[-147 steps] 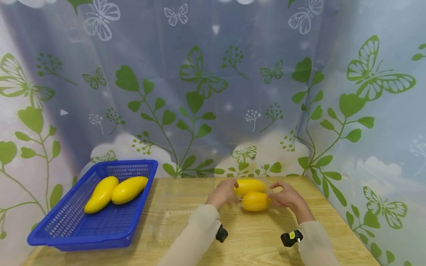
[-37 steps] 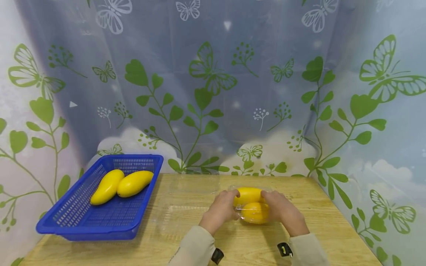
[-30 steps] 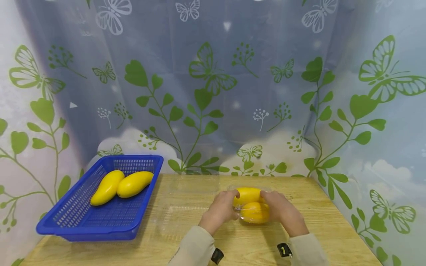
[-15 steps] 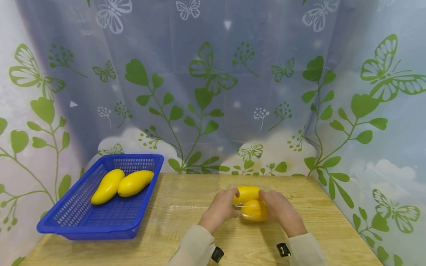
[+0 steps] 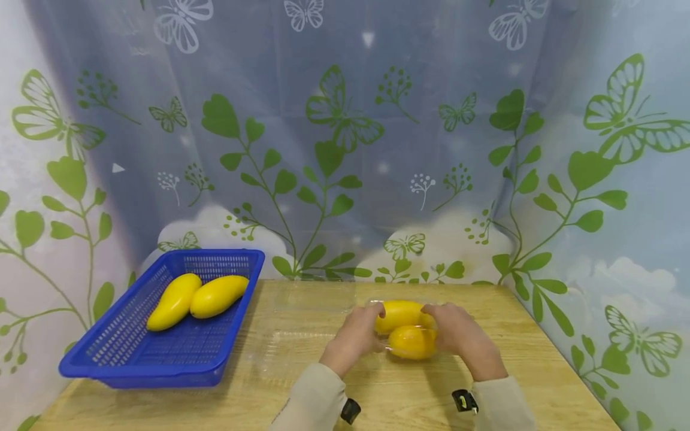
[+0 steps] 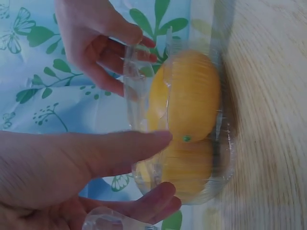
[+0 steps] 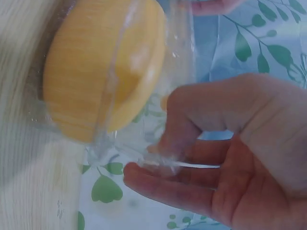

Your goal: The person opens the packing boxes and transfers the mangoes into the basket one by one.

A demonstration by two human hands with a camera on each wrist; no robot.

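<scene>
A clear plastic box (image 6: 224, 167) with two yellow mangoes inside rests on the table, right of the middle. The rear mango (image 5: 400, 316) lies behind the front mango (image 5: 412, 343) in the head view. At the box's left end, my left hand (image 5: 353, 336) grips the rim, thumb above and fingers below in its wrist view. My right hand (image 5: 460, 336) pinches the rim at the right end between thumb and fingers; the right wrist view shows the plastic edge there. The lid's exact position is hard to make out through the clear plastic.
A blue perforated basket (image 5: 229, 353) on the left holds two more mangoes (image 5: 175, 302). Between it and my left hand lies a clear plastic tray (image 5: 293, 356). Another clear piece (image 5: 315, 296) sits behind that. A patterned curtain (image 5: 345, 197) hangs along the table's back edge.
Since the earliest frame, both hands have closed in on the box ends and taken hold of its rim. Over the last half second the right hand has shifted slightly right.
</scene>
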